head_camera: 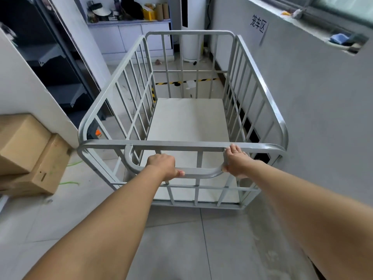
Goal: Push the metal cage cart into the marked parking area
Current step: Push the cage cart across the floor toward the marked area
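Observation:
The grey metal cage cart stands right in front of me, empty, with a pale flat floor inside. Its curved push handle runs along the near side. My left hand is wrapped around the handle's left part. My right hand grips the handle's right bend, fingers reaching up to the top rail. Beyond the cart, yellow-and-black striped tape marks the floor, seen through the far bars. The cart's right side runs close along the grey wall.
Stacked cardboard boxes sit on the floor at the left. A dark shelving unit and white pillar stand left of the cart. The grey wall on the right bears a paper sign. A white cabinet is at the back.

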Motion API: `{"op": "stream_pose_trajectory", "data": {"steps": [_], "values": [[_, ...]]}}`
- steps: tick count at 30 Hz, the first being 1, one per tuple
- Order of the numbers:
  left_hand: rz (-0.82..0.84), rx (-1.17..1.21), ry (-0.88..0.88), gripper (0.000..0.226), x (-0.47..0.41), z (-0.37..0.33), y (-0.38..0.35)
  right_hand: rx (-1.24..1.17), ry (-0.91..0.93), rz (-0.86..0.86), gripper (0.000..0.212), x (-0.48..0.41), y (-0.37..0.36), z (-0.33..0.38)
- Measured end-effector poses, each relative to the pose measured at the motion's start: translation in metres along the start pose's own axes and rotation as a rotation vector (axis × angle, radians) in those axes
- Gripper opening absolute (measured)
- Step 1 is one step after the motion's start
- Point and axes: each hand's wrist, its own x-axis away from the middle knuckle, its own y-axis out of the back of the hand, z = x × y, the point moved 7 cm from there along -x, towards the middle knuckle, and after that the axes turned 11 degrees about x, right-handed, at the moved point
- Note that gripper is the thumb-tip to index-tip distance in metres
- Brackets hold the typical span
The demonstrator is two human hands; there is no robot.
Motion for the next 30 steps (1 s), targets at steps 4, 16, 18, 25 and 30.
{"op": "stream_pose_trajectory", "data": {"steps": [4,16,18,25,30], "values": [[-0.016,-0.006,-0.015,0.058,-0.048,-0.003,0.024,-0.025,0.001,-0.015,0.078,-0.047,0.029,-0.011],[-0.036,-0.024,-0.041,0.06,-0.181,0.006,0.092,-0.027,0.009,-0.066,0.078,-0.171,0.105,-0.029],[-0.048,-0.016,-0.031,0.06,-0.2,0.012,0.102,-0.033,0.008,-0.076,0.077,-0.192,0.114,-0.027],[-0.063,-0.011,-0.039,0.057,-0.262,0.038,0.137,-0.062,-0.015,-0.098,0.076,-0.256,0.149,-0.013],[-0.062,-0.018,-0.056,0.055,-0.304,0.062,0.163,-0.105,-0.037,-0.093,0.073,-0.299,0.171,0.003]]}}
